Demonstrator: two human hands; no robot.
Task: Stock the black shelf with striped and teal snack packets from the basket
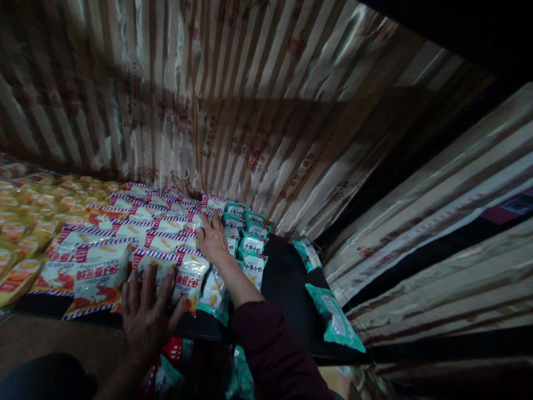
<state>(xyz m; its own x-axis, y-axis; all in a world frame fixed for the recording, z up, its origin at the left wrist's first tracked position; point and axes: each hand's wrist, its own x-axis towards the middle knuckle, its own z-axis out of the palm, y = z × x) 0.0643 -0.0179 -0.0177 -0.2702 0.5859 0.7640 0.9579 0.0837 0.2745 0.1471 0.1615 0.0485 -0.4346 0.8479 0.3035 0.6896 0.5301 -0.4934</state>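
Head-worn view, forward and down, near hands (146, 305)

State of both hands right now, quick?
Left hand: open, spread at the front striped-edge packs.
Right hand: open, over striped-edge packs beside the green packs.

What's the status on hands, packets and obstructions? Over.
Left hand spread over front striped packets; right hand over ones farther back. Striped packets in rows beside teal packets. Right forearm partly hiding the teal ones.

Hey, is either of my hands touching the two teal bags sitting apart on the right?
No, the left hand and right hand are both over the packed rows of bags, away from those teal bags.
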